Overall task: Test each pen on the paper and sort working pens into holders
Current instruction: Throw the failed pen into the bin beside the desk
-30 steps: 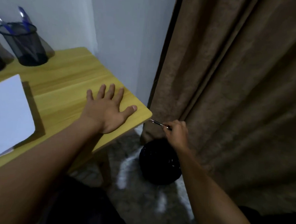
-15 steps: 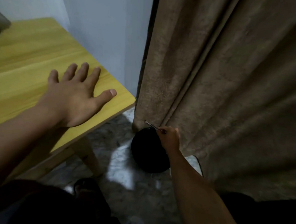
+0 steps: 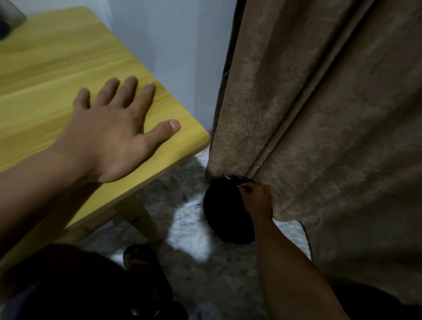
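Right hand [image 3: 256,199] pinches pen [image 3: 243,186] over black bin [image 3: 224,214]; left hand [image 3: 113,135] flat on tabletop [image 3: 39,65]. Likely a dud discard; remaining pens unseen.

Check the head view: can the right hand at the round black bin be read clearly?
Head view: dim; the round black bin is a featureless dark mass, so the thin pen the right hand pinches barely shows; glare patch on the grey floor; yellow wooden table blurred at its far end.
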`<state>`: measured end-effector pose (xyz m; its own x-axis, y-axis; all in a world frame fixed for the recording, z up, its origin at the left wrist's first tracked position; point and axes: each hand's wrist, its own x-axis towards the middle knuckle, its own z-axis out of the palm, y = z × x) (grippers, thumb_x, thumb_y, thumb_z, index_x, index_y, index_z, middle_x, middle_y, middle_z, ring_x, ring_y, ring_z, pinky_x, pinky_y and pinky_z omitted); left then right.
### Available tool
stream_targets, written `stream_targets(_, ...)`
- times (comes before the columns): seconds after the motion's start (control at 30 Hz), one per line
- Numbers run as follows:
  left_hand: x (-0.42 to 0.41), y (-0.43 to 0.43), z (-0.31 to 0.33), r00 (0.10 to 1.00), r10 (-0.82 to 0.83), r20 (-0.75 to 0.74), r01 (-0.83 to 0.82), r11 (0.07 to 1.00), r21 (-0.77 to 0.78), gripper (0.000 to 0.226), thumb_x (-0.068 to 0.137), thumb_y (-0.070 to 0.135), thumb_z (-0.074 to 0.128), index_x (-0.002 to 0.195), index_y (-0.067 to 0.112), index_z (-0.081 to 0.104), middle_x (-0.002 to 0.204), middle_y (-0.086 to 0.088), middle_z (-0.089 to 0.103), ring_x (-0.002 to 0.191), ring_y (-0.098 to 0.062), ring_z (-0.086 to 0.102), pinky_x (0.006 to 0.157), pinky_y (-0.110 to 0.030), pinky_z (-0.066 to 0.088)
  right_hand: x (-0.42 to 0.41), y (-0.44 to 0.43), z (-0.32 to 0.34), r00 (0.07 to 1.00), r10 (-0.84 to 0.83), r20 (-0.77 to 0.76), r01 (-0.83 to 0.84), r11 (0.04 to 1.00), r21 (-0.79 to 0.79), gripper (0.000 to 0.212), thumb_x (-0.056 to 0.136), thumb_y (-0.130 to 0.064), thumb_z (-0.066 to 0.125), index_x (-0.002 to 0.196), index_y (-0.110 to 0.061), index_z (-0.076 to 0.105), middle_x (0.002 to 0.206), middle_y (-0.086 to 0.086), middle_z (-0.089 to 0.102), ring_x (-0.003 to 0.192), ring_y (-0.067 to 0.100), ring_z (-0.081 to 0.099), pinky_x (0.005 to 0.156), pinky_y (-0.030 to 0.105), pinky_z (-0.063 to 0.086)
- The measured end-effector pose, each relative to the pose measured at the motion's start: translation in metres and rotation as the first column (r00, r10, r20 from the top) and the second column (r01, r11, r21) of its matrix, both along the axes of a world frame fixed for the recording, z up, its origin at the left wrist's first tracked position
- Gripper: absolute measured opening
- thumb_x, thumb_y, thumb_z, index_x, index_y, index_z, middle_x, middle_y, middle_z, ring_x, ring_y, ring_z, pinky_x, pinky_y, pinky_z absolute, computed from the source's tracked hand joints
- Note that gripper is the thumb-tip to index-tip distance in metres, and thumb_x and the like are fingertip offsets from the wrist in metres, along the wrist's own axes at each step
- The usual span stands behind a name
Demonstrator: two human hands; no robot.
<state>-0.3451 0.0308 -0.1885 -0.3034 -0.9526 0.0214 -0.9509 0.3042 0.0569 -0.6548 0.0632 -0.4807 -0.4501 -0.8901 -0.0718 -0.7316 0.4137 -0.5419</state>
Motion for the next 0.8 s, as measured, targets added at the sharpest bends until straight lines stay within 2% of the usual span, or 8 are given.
stream_targets(0.17, 0.000, -0.001, -0.001, 1.000, -0.007, 0.004, 0.008, 1.000, -0.016, 0.094, 0.080, 0.088, 0.000, 0.157, 0.034, 0.005, 0.167, -0.001, 0.004, 0.153, -0.023, 0.002, 0.119, -0.057, 0.008, -0.001, 0.001, 0.001, 1.000, -0.015, 0.007, 0.015, 1.000, 0.024, 0.025, 0.092, -0.033, 0.071, 0.113, -0.022, 0.080, 0.112, 0.009, 0.077, 0.109, 0.036, 0.062, 0.094, 0.043, 0.053)
stream_targets(0.37, 0.000, 0.000, -0.001, 1.000, 0.003, 0.003, -0.003, 1.000, 0.000, 0.096, 0.078, 0.089, -0.002, 0.157, 0.034, 0.003, 0.167, 0.000, 0.003, 0.153, -0.023, 0.001, 0.119, -0.058, 0.006, -0.004, 0.003, 0.026, 0.999, 0.023, 0.038, -0.022, 0.999, -0.024, 0.023, 0.089, -0.030, 0.064, 0.097, -0.017, 0.081, 0.092, 0.006, 0.078, 0.085, 0.028, 0.072, 0.076, 0.037, 0.058)
stream_targets(0.47, -0.001, 0.001, 0.001, 1.000, 0.011, 0.019, -0.012, 1.000, 0.019, 0.097, 0.078, 0.088, -0.003, 0.157, 0.033, 0.002, 0.167, -0.001, 0.002, 0.153, -0.024, 0.001, 0.119, -0.058, 0.006, -0.004, 0.001, 0.055, 0.996, 0.086, 0.007, -0.086, 0.996, -0.011, 0.021, 0.091, -0.031, 0.064, 0.100, -0.018, 0.079, 0.100, 0.010, 0.075, 0.099, 0.032, 0.067, 0.086, 0.039, 0.054)
stream_targets(0.57, -0.003, 0.003, 0.003, 0.999, 0.024, 0.024, -0.025, 0.999, 0.047, 0.096, 0.078, 0.088, -0.003, 0.157, 0.033, 0.000, 0.167, 0.000, -0.001, 0.153, -0.024, -0.001, 0.119, -0.058, 0.005, -0.001, -0.004, 0.096, 0.982, 0.185, -0.037, -0.183, 0.982, 0.042, 0.035, 0.094, -0.032, 0.065, 0.120, -0.010, 0.072, 0.122, 0.016, 0.070, 0.120, 0.035, 0.061, 0.102, 0.037, 0.045)
stream_targets(0.7, -0.002, 0.001, 0.012, 1.000, 0.007, 0.011, -0.009, 0.988, 0.151, 0.092, 0.082, 0.084, 0.005, 0.158, 0.031, -0.001, 0.167, -0.001, -0.004, 0.153, -0.025, -0.004, 0.120, -0.058, 0.002, 0.011, -0.009, 0.184, 0.951, 0.301, -0.078, -0.301, 0.954, 0.006, 0.044, 0.098, -0.033, 0.061, 0.135, -0.009, 0.063, 0.134, 0.016, 0.067, 0.126, 0.032, 0.060, 0.106, 0.036, 0.048)
stream_targets(0.73, 0.001, -0.002, 0.016, 1.000, -0.010, 0.002, 0.010, 0.985, 0.171, 0.089, 0.085, 0.081, 0.010, 0.158, 0.029, 0.005, 0.167, -0.002, 0.001, 0.153, -0.026, 0.000, 0.120, -0.057, 0.006, 0.018, -0.010, 0.207, 0.936, 0.336, -0.109, -0.338, 0.941, -0.007, 0.044, 0.099, -0.032, 0.060, 0.137, -0.010, 0.061, 0.136, 0.016, 0.066, 0.127, 0.032, 0.060, 0.106, 0.036, 0.048)
stream_targets(0.8, 0.009, -0.009, 0.028, 0.996, -0.047, -0.079, 0.062, 0.980, 0.191, 0.085, 0.088, 0.076, 0.017, 0.151, 0.020, 0.027, 0.159, -0.008, 0.027, 0.149, -0.030, 0.019, 0.117, -0.054, 0.021, 0.032, -0.013, 0.250, 0.906, 0.388, -0.171, -0.398, 0.917, -0.026, 0.045, 0.100, -0.033, 0.059, 0.140, -0.012, 0.059, 0.139, 0.015, 0.065, 0.129, 0.032, 0.059, 0.106, 0.034, 0.047)
